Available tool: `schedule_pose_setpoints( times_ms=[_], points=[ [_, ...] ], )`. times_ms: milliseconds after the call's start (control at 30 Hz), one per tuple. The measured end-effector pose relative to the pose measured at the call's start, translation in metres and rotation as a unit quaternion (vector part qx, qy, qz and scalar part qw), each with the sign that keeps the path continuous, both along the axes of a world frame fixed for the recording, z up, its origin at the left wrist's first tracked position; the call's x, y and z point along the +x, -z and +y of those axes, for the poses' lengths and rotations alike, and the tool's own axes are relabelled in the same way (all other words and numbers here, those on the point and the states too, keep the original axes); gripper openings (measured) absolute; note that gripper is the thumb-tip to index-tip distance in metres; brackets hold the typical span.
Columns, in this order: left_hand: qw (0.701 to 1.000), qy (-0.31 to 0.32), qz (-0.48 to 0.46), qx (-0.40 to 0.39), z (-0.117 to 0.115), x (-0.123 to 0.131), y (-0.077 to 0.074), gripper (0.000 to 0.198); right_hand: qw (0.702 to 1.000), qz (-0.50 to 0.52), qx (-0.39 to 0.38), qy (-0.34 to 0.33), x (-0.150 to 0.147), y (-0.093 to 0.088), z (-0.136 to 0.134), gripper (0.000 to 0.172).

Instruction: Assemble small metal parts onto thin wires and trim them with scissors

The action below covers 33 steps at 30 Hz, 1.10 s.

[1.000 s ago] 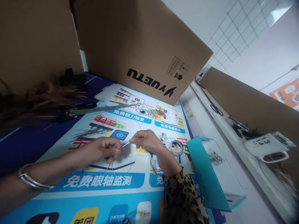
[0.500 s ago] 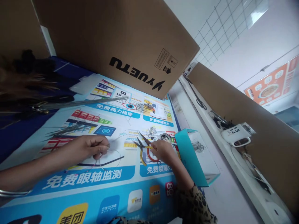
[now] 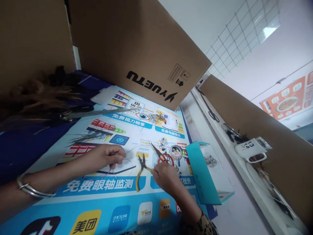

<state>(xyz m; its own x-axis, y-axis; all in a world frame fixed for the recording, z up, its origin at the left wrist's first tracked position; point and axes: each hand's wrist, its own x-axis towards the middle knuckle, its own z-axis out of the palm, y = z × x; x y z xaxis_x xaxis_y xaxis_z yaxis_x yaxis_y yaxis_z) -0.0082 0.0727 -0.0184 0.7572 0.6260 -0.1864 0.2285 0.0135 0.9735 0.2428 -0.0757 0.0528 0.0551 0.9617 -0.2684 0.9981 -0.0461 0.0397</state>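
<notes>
My left hand (image 3: 114, 156) is closed in a pinch on a thin wire (image 3: 134, 147), whose end points toward the right. The rest of the wire curves below the fingers, faint against the printed sheet. My right hand (image 3: 165, 175) is closed on one yellow handle of the pliers (image 3: 143, 164). Their jaws point away from me and the other handle spreads out to the left. Just beyond my right hand lie scissors (image 3: 161, 156) with red handles, blades pointing away to the left. A round tin or disc with a cartoon face (image 3: 176, 152) sits beside them.
Bundles of straight wires (image 3: 105, 112) and tangled wire clumps (image 3: 163, 142) lie on the printed sheet. A teal box (image 3: 204, 176) stands at the right. A large cardboard box (image 3: 146, 49) blocks the back. Dark and brown feathery material (image 3: 41, 88) lies at the far left.
My right hand has drawn the pliers toward me, away from the scissors, and turned them so their jaws point more straight ahead. My left hand keeps its pinch; the camera view has shifted.
</notes>
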Motion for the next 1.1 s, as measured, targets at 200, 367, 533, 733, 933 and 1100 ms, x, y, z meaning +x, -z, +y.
schedule_pose_setpoints(
  times_ms=[200,367,533,733,933,1100],
  points=[
    [0.999,-0.002,-0.023,-0.03,-0.001,0.0,-0.002,0.023,0.995,-0.037,0.081,0.038,0.025,0.014,0.001,0.037],
    [0.998,-0.004,-0.035,-0.051,-0.002,-0.001,-0.001,0.028,0.998,-0.005,0.058,0.017,0.036,0.016,0.004,0.039],
    [0.999,-0.001,-0.013,-0.038,-0.002,-0.001,-0.006,0.033,0.999,-0.007,0.039,0.038,0.036,0.018,0.013,0.046],
    [1.0,0.008,0.012,-0.028,0.0,0.0,-0.009,0.042,0.995,-0.001,0.037,0.093,0.039,0.014,0.021,0.062],
    [0.999,0.03,0.027,-0.012,0.005,-0.004,0.007,0.043,0.981,0.134,0.109,0.087,0.061,-0.006,0.029,0.047],
    [0.999,0.022,0.037,-0.011,0.006,-0.005,0.004,0.039,0.945,0.295,0.066,0.128,0.072,-0.005,0.037,0.029]
  ],
)
